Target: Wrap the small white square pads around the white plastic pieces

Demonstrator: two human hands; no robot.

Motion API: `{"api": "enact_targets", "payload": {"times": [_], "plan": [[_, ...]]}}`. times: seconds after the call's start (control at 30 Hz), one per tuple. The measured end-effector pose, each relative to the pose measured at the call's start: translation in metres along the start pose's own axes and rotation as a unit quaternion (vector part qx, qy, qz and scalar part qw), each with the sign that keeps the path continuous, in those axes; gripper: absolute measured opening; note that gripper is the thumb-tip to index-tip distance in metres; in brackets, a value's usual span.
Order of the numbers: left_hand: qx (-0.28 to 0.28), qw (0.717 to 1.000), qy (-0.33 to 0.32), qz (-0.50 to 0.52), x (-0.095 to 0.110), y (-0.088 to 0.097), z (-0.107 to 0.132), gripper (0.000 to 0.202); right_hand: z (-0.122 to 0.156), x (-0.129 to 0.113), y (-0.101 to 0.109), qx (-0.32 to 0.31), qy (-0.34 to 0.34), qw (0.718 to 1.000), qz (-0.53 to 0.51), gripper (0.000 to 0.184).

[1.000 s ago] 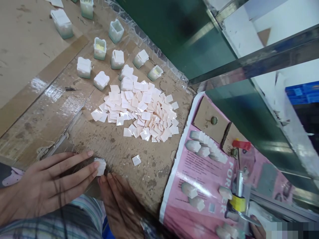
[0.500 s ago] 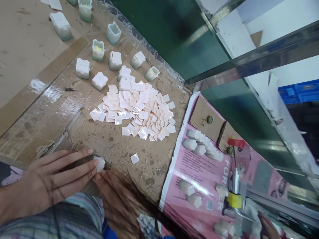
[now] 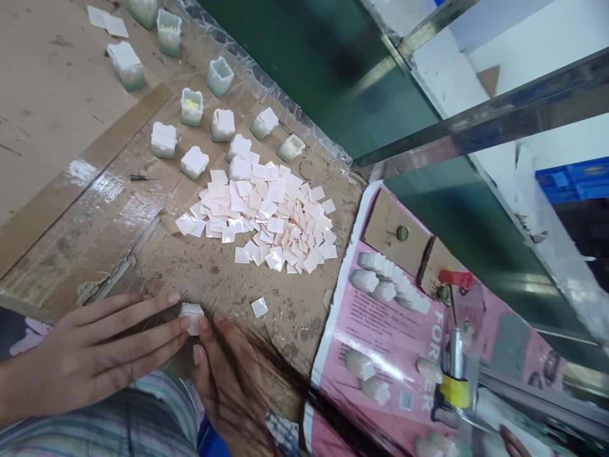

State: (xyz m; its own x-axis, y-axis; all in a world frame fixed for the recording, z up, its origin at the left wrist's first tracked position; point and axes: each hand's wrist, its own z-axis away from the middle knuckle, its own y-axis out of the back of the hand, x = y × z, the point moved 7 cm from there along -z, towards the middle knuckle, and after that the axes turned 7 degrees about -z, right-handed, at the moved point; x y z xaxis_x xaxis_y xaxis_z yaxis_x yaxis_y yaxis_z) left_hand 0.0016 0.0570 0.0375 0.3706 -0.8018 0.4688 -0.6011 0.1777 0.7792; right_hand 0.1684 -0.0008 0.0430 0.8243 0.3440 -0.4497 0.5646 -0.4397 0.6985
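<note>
A small white cup-like block [image 3: 192,315] sits at the near edge of the worktop, between the fingertips of my two hands. My left hand [image 3: 118,343] stretches its fingers flat from the left, and one fingertip touches the block's side. From the right, my right hand [image 3: 231,374] has a fingertip against it, with thumb and other fingers apart. Dark strands of hair hang across that hand and hide part of it. Beyond lies a heap of small white square pieces [image 3: 276,209], and a single square [image 3: 259,307] lies closer to me.
Several small pale green cups stand behind the heap, some topped with squares, one a cup with yellow filling [image 3: 192,105]. A thin pointed tool [image 3: 143,178] lies left. On the right, a pink sheet [image 3: 375,324] carries several white blocks and a yellow-banded tool [image 3: 455,388]. Another person's hand [image 3: 514,441] shows there.
The fingers of my right hand have lifted and spread, the thumb coming away from the block, whose top now shows more. The view has shifted slightly.
</note>
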Motion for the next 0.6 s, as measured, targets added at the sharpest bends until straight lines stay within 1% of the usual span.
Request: {"api": "enact_targets", "payload": {"times": [0.03, 0.07, 0.13, 0.27, 0.33, 0.43, 0.53, 0.6], "plan": [[0.001, 1.0, 0.005, -0.002, 0.0, -0.001, 0.0, 0.036, 0.002, 0.0, -0.001, 0.013, -0.005, 1.0, 0.004, 0.033], [0.002, 1.0, 0.008, -0.007, 0.0, -0.002, 0.0, 0.036, 0.003, -0.001, -0.004, 0.009, -0.004, 1.0, 0.007, 0.034], [0.005, 1.0, 0.005, -0.021, 0.001, -0.003, 0.002, 0.035, 0.003, -0.003, -0.008, -0.004, 0.006, 1.0, 0.011, 0.035], [-0.013, 1.0, 0.012, -0.023, 0.001, -0.003, 0.003, 0.033, -0.002, -0.004, -0.008, -0.036, 0.026, 0.999, -0.001, 0.034], [-0.01, 1.0, 0.014, -0.018, 0.001, -0.003, 0.002, 0.033, -0.005, -0.003, -0.008, -0.044, 0.023, 0.999, -0.023, 0.032], [0.008, 1.0, 0.012, -0.027, 0.002, -0.002, 0.001, 0.034, -0.009, -0.001, -0.009, -0.046, 0.023, 0.996, -0.071, 0.034], [0.007, 0.999, 0.02, -0.05, 0.002, -0.007, 0.006, 0.034, -0.009, 0.001, -0.012, -0.06, 0.019, 0.994, -0.091, 0.034], [-0.013, 0.996, 0.031, -0.084, 0.0, -0.014, 0.014, 0.038, -0.008, 0.003, -0.012, -0.065, 0.003, 0.993, -0.095, 0.033]]}}
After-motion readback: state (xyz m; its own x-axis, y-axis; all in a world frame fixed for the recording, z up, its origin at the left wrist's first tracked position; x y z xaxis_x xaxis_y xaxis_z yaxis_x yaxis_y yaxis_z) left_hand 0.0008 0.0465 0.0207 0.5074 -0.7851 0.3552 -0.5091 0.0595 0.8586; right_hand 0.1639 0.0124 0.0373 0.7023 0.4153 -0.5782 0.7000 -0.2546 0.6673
